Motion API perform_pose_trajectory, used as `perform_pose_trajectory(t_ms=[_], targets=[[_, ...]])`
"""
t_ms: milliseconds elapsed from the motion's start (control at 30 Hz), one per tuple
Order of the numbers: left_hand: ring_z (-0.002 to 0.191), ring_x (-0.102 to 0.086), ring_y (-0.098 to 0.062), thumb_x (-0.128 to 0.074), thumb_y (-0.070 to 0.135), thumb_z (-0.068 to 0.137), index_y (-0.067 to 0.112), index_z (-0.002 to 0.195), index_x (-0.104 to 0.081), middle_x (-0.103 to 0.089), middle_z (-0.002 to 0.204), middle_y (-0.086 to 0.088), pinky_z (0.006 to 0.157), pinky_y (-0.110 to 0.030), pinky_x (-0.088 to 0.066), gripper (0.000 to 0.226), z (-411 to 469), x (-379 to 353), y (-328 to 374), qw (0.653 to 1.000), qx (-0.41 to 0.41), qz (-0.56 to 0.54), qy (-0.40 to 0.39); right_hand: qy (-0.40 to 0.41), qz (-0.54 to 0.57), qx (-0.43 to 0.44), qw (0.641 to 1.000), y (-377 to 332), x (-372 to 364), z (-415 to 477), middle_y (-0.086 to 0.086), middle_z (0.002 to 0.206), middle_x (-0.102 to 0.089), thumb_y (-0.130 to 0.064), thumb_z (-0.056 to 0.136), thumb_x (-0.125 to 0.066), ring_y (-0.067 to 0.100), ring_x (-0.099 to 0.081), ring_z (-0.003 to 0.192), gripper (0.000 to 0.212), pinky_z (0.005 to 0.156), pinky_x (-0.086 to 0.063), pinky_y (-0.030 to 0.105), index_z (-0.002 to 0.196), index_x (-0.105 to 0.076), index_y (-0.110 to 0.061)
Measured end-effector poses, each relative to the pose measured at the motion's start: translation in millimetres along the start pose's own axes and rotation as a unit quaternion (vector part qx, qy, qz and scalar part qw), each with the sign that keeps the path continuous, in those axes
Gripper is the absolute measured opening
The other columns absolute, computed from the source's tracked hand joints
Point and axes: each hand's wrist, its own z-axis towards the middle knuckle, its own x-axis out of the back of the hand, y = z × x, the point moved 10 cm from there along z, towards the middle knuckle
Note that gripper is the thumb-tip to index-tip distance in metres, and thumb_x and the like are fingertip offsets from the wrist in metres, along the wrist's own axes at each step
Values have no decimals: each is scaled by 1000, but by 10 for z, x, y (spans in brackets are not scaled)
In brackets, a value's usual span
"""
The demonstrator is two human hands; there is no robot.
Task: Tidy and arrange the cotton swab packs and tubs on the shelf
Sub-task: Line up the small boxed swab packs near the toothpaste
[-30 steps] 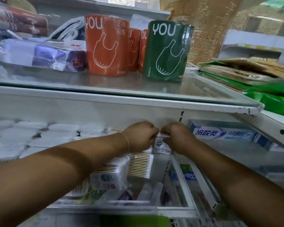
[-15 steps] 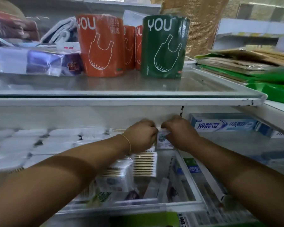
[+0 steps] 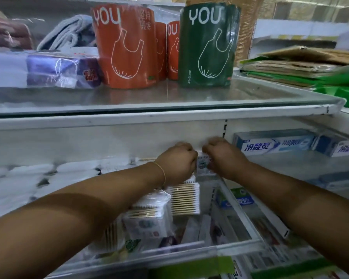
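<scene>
Both my hands reach deep under the upper shelf. My left hand (image 3: 177,163) and my right hand (image 3: 223,158) together grip a small cotton swab pack (image 3: 203,165) with a printed label, held upright between them near the back wall. Just in front of it stands a clear pack of wooden-stick swabs (image 3: 184,198). Closer to me sits a boxy swab pack (image 3: 147,224) with a printed front; more swab packs to its left are half hidden by my left forearm. All stand on the glass shelf (image 3: 240,243).
White wrapped packs (image 3: 28,178) fill the shelf's left part. Toothpaste boxes (image 3: 274,142) lie at the right behind a white divider (image 3: 238,210). The upper shelf (image 3: 169,115) carries orange and green bag rolls (image 3: 207,47) and tissue packs (image 3: 44,71).
Both hands have stayed on the small pack near the back wall, shifting only slightly. The camera has moved a little closer and lower.
</scene>
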Motion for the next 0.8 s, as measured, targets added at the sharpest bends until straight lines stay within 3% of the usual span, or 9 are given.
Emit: perform_pose_trajectory(t_ms=[167, 300, 433, 567, 700, 800], targets=[[88, -55, -34, -20, 42, 82, 5, 86, -66, -59, 88, -17, 81, -42, -48, 59, 6, 10, -5, 1000, 7, 5, -4, 7, 9, -6, 1000, 4, 13, -18, 9, 118, -56, -27, 84, -72, 25, -48, 118, 36, 86, -45, 33, 114, -63, -11], [90, -54, -33, -36, 32, 86, 10, 82, -64, -57, 88, -15, 84, -42, -46, 36, 37, -19, -69, 998, 44, 1, -37, 5, 15, -5, 1000, 14, 1, -14, 13, 120, -56, -29, 85, -73, 29, -46, 123, 38, 90, -49, 38, 115, -65, -7], [89, -54, -27, -34, 34, 91, 17, 73, -56, -58, 84, -11, 87, -40, -44, 34, 84, 14, -100, 995, 65, -31, -66, 34, 9, 6, 999, 4, 58, -8, 17, 105, -63, -27, 78, -78, 34, -53, 114, 37, 85, -50, 39, 106, -70, -4], [85, -56, -29, -44, 19, 96, 5, 80, -65, -63, 87, -16, 83, -43, -46, 29, 110, 58, -115, 993, 70, -56, -75, 35, 7, -8, 999, 34, 67, -16, 18, 107, -62, -33, 76, -79, 35, -53, 114, 43, 84, -50, 38, 107, -70, -6], [88, -59, -27, -50, 20, 92, 8, 92, -72, -67, 95, -13, 85, -39, -49, 26, 64, 104, -71, 993, 55, -41, -92, 11, 42, -32, 999, 87, 22, -21, 16, 120, -56, -36, 81, -76, 32, -47, 124, 46, 89, -49, 37, 115, -65, -7], [98, -59, -24, -52, 24, 95, 13, 108, -72, -67, 109, -10, 88, -29, -46, 26, -8, 197, -13, 995, 38, -24, -89, -12, 55, -51, 997, 136, -5, -25, 12, 127, -52, -40, 82, -75, 27, -45, 125, 51, 93, -48, 33, 122, -62, -11]])
